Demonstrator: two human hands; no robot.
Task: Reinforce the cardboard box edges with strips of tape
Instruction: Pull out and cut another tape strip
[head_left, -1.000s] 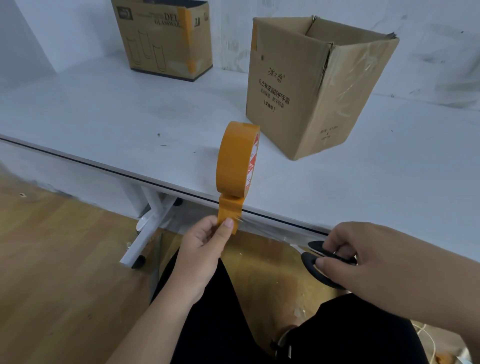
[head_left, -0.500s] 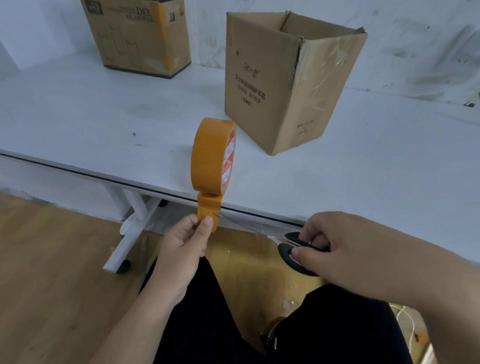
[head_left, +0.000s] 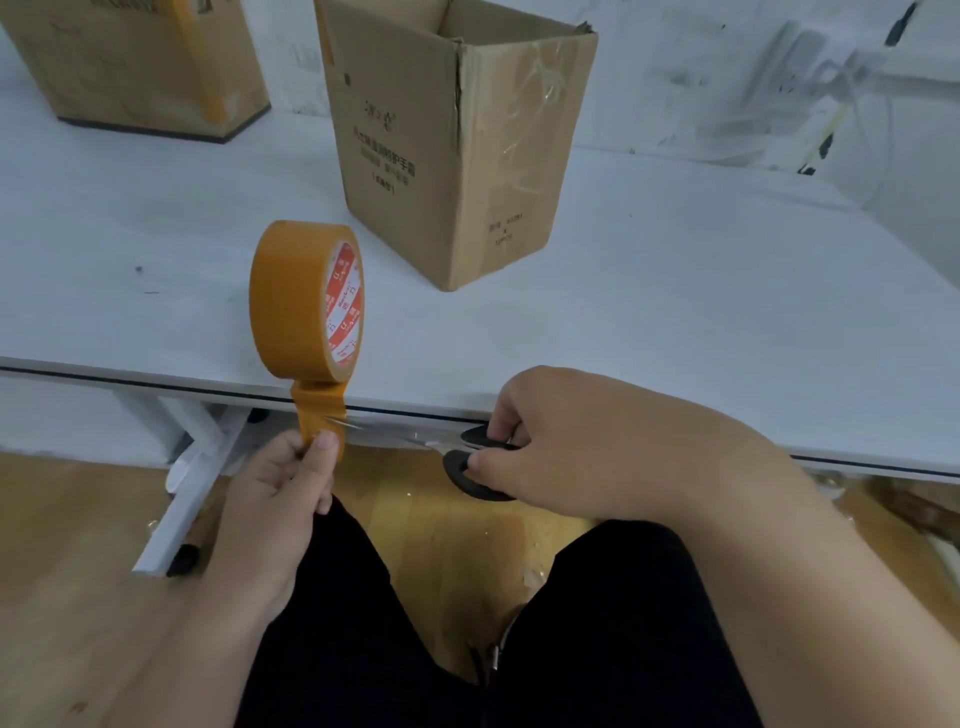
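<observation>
A strip pulled from the tape roll (head_left: 306, 301) is pinched by the left hand (head_left: 283, 499); black-handled scissors (head_left: 475, 462) are gripped by the right hand (head_left: 566, 441) (blades at the strip). The cardboard box (head_left: 457, 145) stands open on the table (head_left: 675, 322).

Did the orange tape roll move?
No: the tape roll still stands at the table's front edge, left of the cardboard box; only the camera shifted.

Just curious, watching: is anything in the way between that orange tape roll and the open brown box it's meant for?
Nothing visible: bare white table lies between the orange tape roll and the open brown cardboard box.
</observation>
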